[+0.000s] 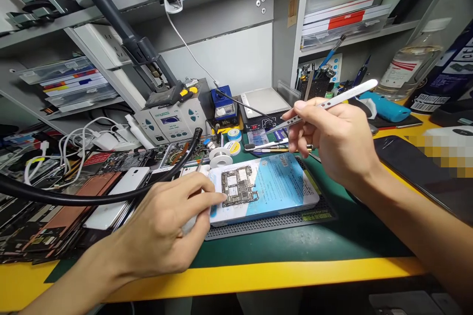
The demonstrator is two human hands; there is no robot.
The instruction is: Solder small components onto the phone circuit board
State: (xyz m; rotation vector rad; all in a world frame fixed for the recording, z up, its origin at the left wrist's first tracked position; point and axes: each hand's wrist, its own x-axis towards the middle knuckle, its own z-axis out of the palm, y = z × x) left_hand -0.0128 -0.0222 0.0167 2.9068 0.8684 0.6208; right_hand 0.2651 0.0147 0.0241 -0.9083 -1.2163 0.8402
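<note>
A phone circuit board (239,187) lies flat on a blue-and-white package (284,187). My left hand (173,221) is at the package's left end, its index finger stretched out to the board's lower left edge. The thumb is apart from that finger, and the other fingers are partly hidden. Raised above the package's far right side, my right hand (332,133) is closed in a pen grip on slim, pale tweezers (349,93) with round holes along the body. Their thin tip points left and down, apart from the board.
A black hose (92,200) crosses the left side, over stacked phone parts (74,206). Behind the package stand a solder spool (220,158) and a grey rework station (173,118). A black phone (417,172) lies at right, near a clear bottle (412,66).
</note>
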